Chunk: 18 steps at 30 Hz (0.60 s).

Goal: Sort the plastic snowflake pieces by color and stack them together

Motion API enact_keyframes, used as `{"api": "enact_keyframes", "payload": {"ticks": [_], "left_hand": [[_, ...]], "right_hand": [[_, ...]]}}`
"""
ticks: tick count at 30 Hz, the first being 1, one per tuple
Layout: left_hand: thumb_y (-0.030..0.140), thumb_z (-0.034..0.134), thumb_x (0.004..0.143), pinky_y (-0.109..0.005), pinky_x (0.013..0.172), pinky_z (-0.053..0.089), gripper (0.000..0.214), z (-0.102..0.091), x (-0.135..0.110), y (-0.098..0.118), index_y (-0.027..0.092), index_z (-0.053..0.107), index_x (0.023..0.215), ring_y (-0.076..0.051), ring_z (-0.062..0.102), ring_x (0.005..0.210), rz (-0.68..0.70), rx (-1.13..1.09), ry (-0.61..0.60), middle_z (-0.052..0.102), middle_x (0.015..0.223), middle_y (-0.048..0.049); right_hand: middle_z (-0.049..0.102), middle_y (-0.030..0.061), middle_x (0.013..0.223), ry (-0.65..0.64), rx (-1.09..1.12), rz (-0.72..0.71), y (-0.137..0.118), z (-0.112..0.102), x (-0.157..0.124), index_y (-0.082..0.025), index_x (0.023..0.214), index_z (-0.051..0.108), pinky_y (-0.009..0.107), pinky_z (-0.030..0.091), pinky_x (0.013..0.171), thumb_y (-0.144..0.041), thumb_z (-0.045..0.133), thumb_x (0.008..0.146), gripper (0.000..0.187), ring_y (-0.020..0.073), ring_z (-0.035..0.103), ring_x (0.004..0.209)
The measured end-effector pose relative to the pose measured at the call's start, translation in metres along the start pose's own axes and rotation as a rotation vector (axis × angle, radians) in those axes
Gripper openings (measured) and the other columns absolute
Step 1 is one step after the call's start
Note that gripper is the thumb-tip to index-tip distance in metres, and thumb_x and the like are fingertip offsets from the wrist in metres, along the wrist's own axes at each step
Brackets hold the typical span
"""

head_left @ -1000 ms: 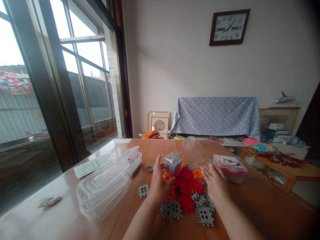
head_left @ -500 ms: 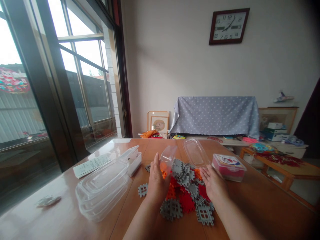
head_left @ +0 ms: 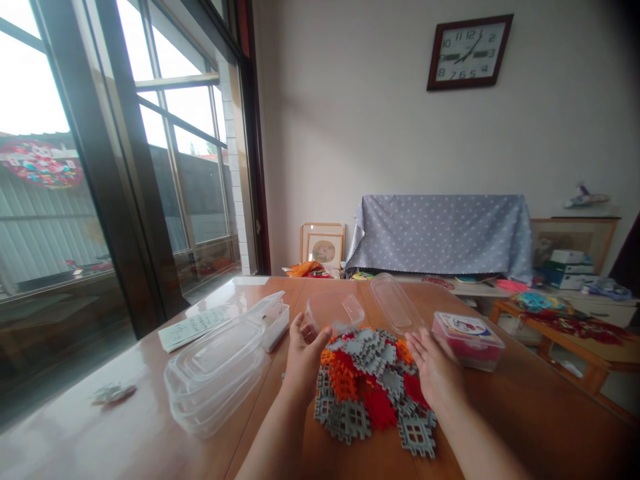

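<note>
A clear plastic container [head_left: 333, 310] is at the far side of the pile, tilted. Its left end is in the grip of my left hand [head_left: 306, 357], thumb on the near side. Below it lies a heap of interlocking plastic building pieces [head_left: 383, 408] in grey, red and orange, some with window-like grids. My right hand [head_left: 437, 370] is open at the heap's right side, fingers stretched towards it and holding nothing. Just beyond those fingers lies a clear lid [head_left: 395, 303].
Stacked clear containers with lids [head_left: 217, 373] stand on the left, beside an open white box [head_left: 275, 323] and a printed sheet [head_left: 193, 328]. A lidded box with pink contents [head_left: 467, 340] is at right. A small plastic packet [head_left: 113, 392] lies on the wooden table [head_left: 150, 440].
The container in my left hand has turned from steeply tipped to broadside, and the orange pieces seen in it are out on the heap. My right hand stays beside the heap.
</note>
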<state>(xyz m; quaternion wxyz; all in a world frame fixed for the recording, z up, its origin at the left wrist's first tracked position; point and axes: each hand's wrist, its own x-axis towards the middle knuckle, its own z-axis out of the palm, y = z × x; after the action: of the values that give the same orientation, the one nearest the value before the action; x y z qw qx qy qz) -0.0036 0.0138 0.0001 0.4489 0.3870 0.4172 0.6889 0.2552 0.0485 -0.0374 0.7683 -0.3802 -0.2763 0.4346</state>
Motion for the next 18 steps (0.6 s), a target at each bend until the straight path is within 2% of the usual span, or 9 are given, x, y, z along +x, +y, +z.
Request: {"api": "enact_keyframes", "payload": {"ticks": [4, 8, 12, 18], "left_hand": [[0.042, 0.083, 0.077, -0.031, 0.087, 0.051, 0.073, 0.000, 0.000, 0.001, 0.023, 0.045, 0.136, -0.020, 0.065, 0.101, -0.129, -0.152, -0.046, 0.061, 0.115, -0.0096], [0.039, 0.085, 0.075, -0.026, 0.074, 0.052, 0.055, 0.003, -0.001, 0.002, 0.022, 0.053, 0.115, -0.012, 0.064, 0.078, -0.231, -0.281, -0.093, 0.064, 0.094, -0.0021], [0.038, 0.087, 0.072, -0.023, 0.067, 0.051, 0.047, 0.006, -0.005, 0.004, 0.021, 0.056, 0.104, -0.012, 0.065, 0.071, -0.284, -0.305, -0.083, 0.064, 0.083, 0.0001], [0.039, 0.085, 0.075, -0.023, 0.063, 0.050, 0.040, 0.006, -0.004, 0.003, 0.019, 0.059, 0.098, -0.014, 0.066, 0.070, -0.313, -0.317, -0.074, 0.065, 0.075, -0.0004]], "right_hand": [[0.074, 0.0043, 0.107, -0.072, -0.057, -0.110, -0.008, 0.011, -0.012, -0.024, 0.101, 0.068, 0.043, 0.051, 0.108, -0.052, 0.078, 0.079, 0.038, 0.0239, 0.070, 0.113], [0.074, 0.0072, 0.114, -0.147, -0.219, -0.222, -0.012, 0.017, -0.025, -0.023, 0.111, 0.068, 0.045, 0.048, 0.109, -0.054, 0.072, 0.085, 0.041, 0.0254, 0.068, 0.115], [0.073, 0.0098, 0.120, -0.232, -0.426, -0.346, -0.013, 0.019, -0.034, -0.023, 0.114, 0.069, 0.047, 0.048, 0.109, -0.056, 0.068, 0.086, 0.043, 0.0278, 0.067, 0.116], [0.069, 0.0094, 0.130, -0.349, -0.549, -0.484, -0.005, 0.017, -0.032, -0.026, 0.114, 0.069, 0.047, 0.046, 0.110, -0.054, 0.063, 0.090, 0.038, 0.0282, 0.062, 0.124]]}}
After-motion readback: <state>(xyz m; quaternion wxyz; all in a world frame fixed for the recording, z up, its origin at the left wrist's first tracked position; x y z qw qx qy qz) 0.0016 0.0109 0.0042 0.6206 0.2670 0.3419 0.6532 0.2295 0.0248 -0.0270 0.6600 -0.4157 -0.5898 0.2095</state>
